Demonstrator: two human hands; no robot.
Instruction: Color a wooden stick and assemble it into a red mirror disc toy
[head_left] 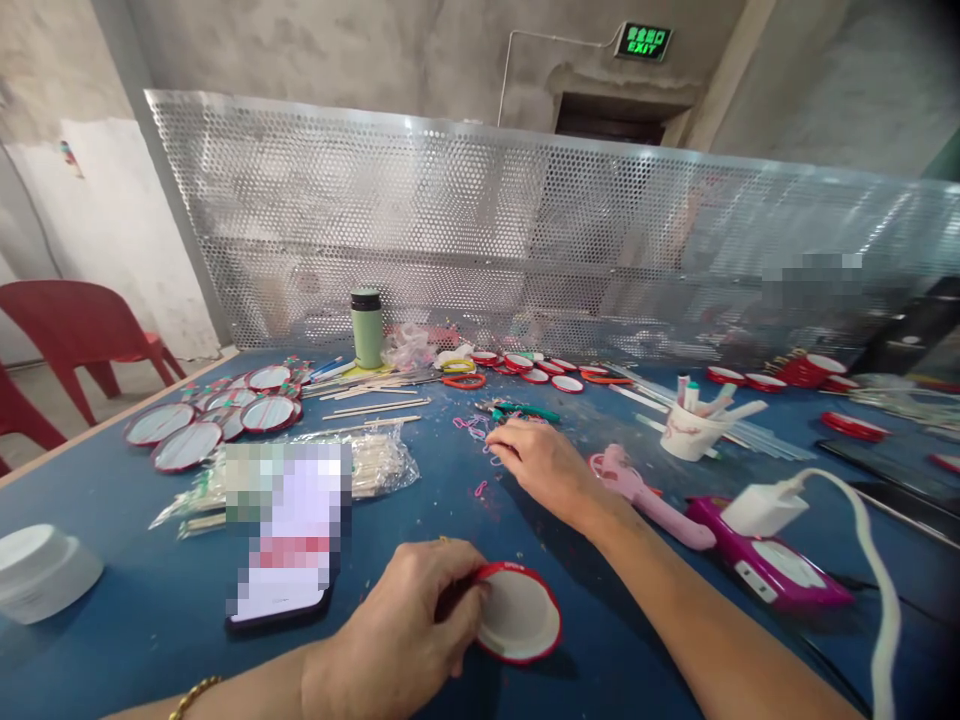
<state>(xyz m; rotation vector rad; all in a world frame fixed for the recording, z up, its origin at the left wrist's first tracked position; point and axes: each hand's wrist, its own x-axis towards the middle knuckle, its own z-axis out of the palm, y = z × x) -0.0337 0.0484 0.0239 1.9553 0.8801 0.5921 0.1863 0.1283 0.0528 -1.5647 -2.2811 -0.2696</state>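
My left hand [415, 622] grips a red-rimmed jar lid [519, 613] by its left edge, thumb and fingers closed on the rim. The lid's pale inside is turned up toward me. Farther out, my right hand [541, 462] reaches into a small scatter of pink and purple loops [472, 428] on the table. Its thumb and forefinger are drawn together over them; what they hold, if anything, is too small to make out. Just behind that hand lie teal-handled pliers [531, 411]. One loose pink loop [481, 489] lies nearer to me.
A phone [289, 540] leans on a bag of wooden sticks [375, 462] at left. A pink glue gun [646, 497], purple power strip [772, 555] and pen cup [690, 430] stand right. Several lids [187, 445] and a green bottle [367, 330] sit farther back before a perforated metal screen [450, 220].
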